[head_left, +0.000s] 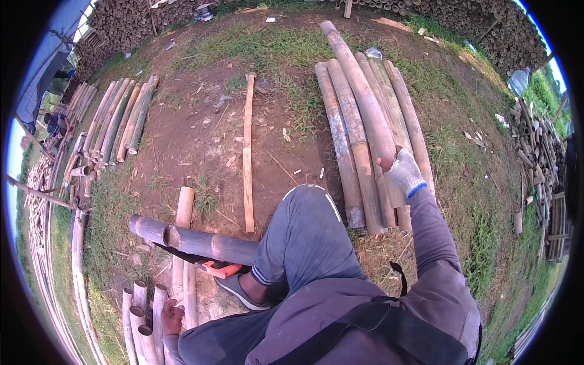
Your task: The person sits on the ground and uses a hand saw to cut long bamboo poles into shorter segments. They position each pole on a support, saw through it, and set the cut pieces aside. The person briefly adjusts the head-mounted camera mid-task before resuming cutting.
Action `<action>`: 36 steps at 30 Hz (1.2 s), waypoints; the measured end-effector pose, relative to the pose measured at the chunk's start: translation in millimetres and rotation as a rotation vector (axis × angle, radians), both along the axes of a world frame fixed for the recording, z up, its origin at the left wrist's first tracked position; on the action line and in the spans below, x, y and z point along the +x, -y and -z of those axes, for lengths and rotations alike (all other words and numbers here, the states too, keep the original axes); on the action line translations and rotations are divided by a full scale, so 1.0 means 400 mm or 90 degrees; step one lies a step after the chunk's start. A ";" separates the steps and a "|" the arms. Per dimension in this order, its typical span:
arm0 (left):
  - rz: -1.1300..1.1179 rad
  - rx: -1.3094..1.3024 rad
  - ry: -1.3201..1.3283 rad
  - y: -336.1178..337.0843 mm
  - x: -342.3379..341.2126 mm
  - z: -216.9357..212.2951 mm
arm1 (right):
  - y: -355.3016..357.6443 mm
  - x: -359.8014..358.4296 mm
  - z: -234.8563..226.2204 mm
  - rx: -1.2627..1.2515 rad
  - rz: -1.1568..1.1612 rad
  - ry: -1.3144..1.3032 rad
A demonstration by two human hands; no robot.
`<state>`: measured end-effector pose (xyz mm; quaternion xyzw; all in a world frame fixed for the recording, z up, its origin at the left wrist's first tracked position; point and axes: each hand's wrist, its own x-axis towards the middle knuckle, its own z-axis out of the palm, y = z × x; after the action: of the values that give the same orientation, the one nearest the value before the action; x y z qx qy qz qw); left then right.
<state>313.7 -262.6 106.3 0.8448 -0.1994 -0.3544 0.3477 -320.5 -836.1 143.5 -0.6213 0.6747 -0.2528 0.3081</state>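
Note:
My right hand (406, 174), in a whitish knitted glove with a blue cuff, grips the near end of a long bamboo pole (359, 85). That pole lies on top of a row of bamboo poles (340, 134) at the right. At the lower left, my bare left hand (172, 317) is closed beside several short bamboo pieces (139, 298); a small reddish bit shows at its fingers, too small to name. A dark bamboo length (210, 243) lies crosswise by my leg, over paler bamboo (184, 210). Beneath it rests a saw with an orange handle (220, 269).
A split bamboo strip (248, 152) lies on the bare soil ahead. Another row of poles (118, 121) is at the far left. Stacked bamboo (121, 36) lines the back. A clear plastic jug (519, 81) stands at the far right, near a pile of offcuts (535, 146).

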 end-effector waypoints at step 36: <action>-0.166 0.092 -0.022 -0.182 -0.143 0.417 | -0.089 -0.433 0.349 0.172 0.125 -0.424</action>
<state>256.4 -189.8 -60.7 0.8802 -0.0556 -0.3342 0.3323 -493.6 -800.5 4.0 -0.5554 0.8217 0.0259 0.1250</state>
